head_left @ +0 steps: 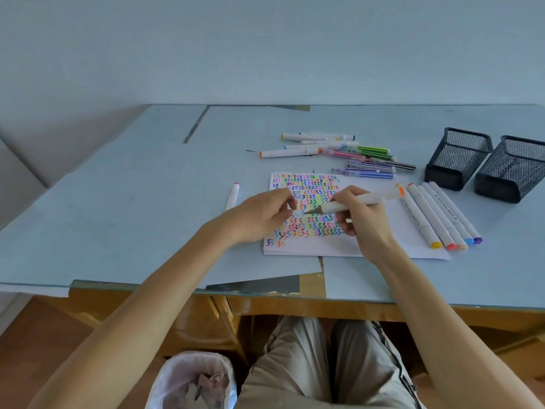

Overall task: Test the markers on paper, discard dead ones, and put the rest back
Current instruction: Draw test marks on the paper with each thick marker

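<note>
Two mesh cups (456, 159) | right hand (364, 222) fingers pinching cylindrical white marker (358, 201) | left hand (261, 215) fingers curled on paper (380, 246)

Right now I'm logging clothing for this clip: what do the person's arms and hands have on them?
Nothing: both forearms are bare to the frame's edge. The left hand and right hand show no gloves, rings, watch or sleeves.
</note>
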